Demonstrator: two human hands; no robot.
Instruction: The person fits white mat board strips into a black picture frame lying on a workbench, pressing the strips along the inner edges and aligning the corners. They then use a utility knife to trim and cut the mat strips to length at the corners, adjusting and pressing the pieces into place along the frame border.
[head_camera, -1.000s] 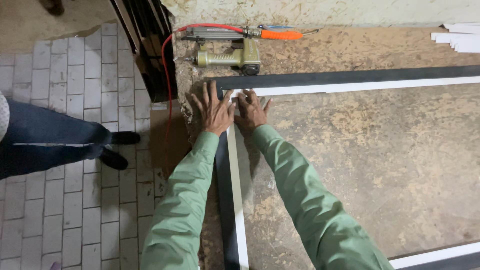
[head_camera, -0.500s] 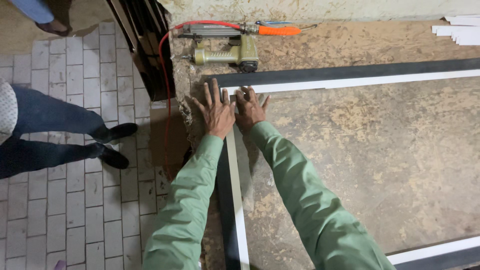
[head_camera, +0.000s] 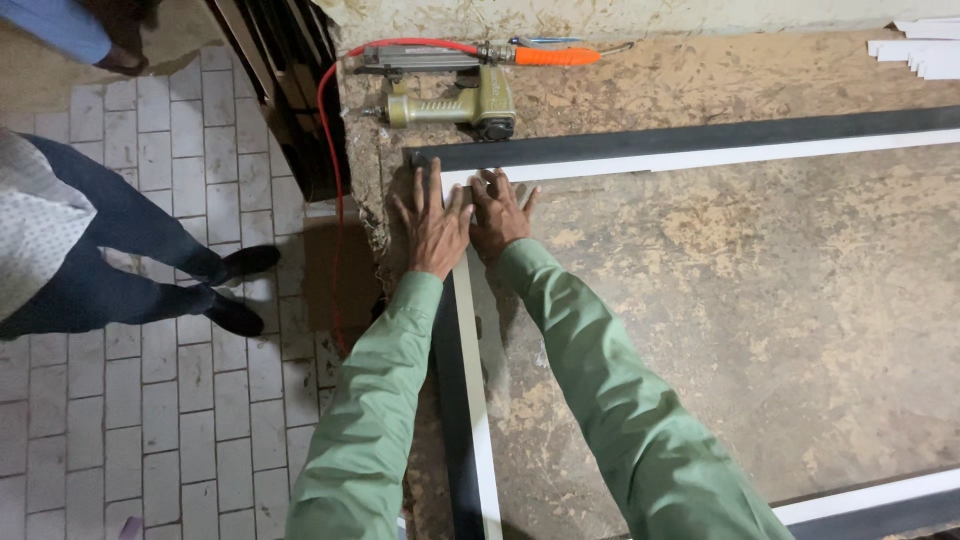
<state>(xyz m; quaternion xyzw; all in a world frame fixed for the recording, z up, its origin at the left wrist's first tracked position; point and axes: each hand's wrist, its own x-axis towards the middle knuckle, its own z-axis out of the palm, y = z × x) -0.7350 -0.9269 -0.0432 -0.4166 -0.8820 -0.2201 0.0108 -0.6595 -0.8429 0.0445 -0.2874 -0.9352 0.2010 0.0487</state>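
Observation:
A large rectangular frame of black and white strips lies flat on a worn board table. Its top strip runs to the right, its left strip runs toward me, and a bottom strip shows at the lower right. My left hand lies flat, fingers spread, on the frame's top-left corner. My right hand presses flat just inside that same corner, beside the left hand. Both arms wear green sleeves. Neither hand holds anything.
An olive pneumatic nail gun with a red hose lies just beyond the corner, beside an orange-handled tool. White strips are stacked at the far right. A person's legs in dark trousers stand on the tiled floor at left.
Both hands stay pressed on the frame corner. The view has shifted slightly, and the standing person's feet have moved a little on the tiles.

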